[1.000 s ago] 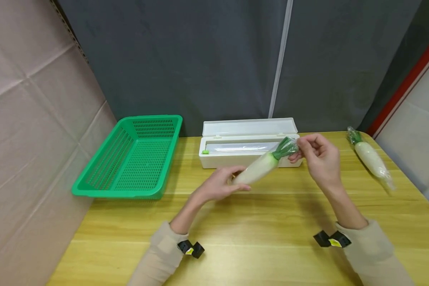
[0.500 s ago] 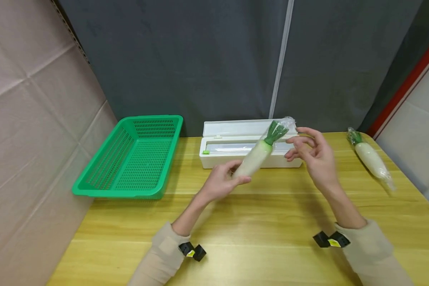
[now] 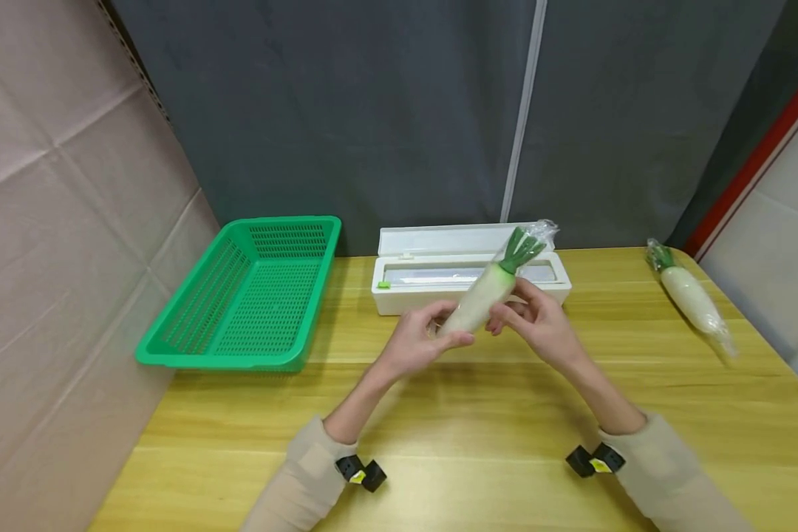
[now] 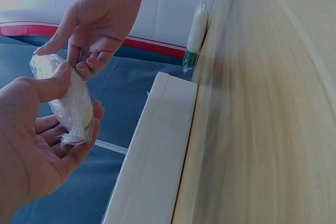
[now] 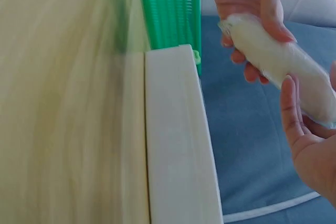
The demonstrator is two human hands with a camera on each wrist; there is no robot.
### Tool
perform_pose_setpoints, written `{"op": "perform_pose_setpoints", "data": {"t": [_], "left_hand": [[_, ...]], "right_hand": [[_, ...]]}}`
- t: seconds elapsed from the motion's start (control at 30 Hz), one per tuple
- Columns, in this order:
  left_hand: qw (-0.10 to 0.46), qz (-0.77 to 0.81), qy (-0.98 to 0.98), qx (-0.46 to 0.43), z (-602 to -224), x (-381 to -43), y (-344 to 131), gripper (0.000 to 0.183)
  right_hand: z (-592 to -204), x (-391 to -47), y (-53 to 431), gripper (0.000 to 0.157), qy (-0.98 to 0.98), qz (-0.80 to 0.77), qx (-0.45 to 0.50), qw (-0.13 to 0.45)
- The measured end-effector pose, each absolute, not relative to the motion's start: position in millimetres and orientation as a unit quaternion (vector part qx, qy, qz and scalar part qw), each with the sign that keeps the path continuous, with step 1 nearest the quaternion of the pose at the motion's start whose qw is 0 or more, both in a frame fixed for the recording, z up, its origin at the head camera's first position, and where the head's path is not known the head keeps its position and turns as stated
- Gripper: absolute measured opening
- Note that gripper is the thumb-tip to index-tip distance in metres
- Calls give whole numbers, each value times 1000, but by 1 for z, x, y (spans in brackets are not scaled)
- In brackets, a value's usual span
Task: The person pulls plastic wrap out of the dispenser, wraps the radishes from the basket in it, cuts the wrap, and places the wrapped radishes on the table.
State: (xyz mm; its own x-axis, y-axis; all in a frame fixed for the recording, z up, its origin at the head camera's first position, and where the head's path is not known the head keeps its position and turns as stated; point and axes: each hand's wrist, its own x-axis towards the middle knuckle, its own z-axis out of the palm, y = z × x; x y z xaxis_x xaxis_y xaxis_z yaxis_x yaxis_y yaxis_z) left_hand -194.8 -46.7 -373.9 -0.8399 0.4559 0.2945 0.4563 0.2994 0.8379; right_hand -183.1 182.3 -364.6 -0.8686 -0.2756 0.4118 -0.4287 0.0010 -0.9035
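A white radish (image 3: 480,299) with green leaf stubs, wrapped in clear plastic film, is held up in front of the white box. My left hand (image 3: 415,343) grips its lower end, thumb on the near side. My right hand (image 3: 539,325) is at the radish's right side, with thumb and fingers around its middle. In the right wrist view, the right fingers (image 5: 291,103) lie against the wrapped radish (image 5: 283,59). Loose film sticks out past the leaves. The open white cling film box (image 3: 406,299) has a roll inside and a green slider (image 3: 383,284) at its left.
A green perforated basket (image 3: 292,347) stands on the left of the wooden table (image 3: 465,436). At the far right lies another film-wrapped radish (image 3: 691,295). A dark grey curtain (image 3: 346,111) hangs behind the table, with a pale cloth wall (image 3: 53,295) on the left.
My right hand released the film at the leaf end and moved down and left to the radish's middle. The radish tilted more upright in my left hand.
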Motion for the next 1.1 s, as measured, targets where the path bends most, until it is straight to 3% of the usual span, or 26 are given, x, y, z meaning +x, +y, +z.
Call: {"op": "perform_pose_setpoints", "data": {"t": [0.4,0.8,1.1], "left_hand": [[-18,-497,-804,-326,-380,-197,-41,40],[-59,-477,-805,-346,-383,-202,-45,43],[-83,-478,-812,-324,-393,-208,-55,34]], "right_hand": [[-371,-183,177,31,-699,672,227,94],[-375,-188,180,27,-708,669,206,92],[-378,-197,195,13,-675,709,163,120]]}}
